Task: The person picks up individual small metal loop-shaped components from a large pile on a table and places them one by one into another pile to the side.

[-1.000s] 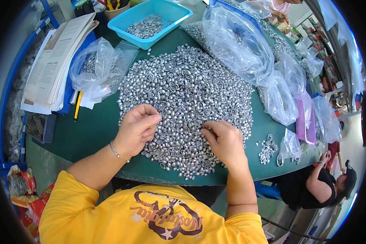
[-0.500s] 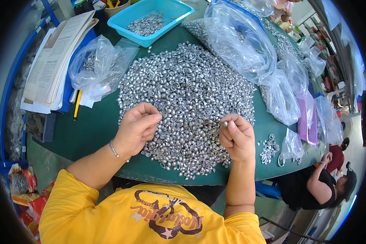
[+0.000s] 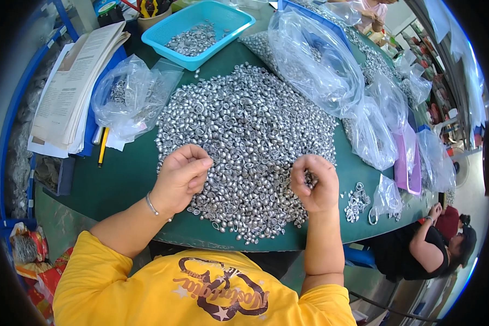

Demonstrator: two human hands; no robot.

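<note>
My left hand (image 3: 180, 178) is over the left side of the heap of silvery metal pieces (image 3: 247, 130), its forearm slanting up from the lower left, a bangle (image 3: 152, 205) at the wrist. The thumb lies along the bent forefinger in a narrow pinch, the other fingers curled under; I cannot tell whether a piece sits between the tips. My right hand (image 3: 318, 182) is at the heap's right side, forearm nearly straight up, fingers arched toward the left with a small gap inside the curl. Dark pieces show through that gap, but I cannot tell whether I hold them or they lie behind.

The heap spreads on the green table (image 3: 114, 187) in front of me, about as broad as deep. Its pieces are small rounded ovals, their long axes lying every way; some turn a hollow side up, others a domed back.

Beyond it, a blue basket (image 3: 229, 43) contains a loose layer of metal pieces. To the left, a clear bag (image 3: 129, 98) has metal pieces inside; a large clear bag (image 3: 315, 65) of them leans at the far right, and a purple tray (image 3: 407, 163) stands nearer.
</note>
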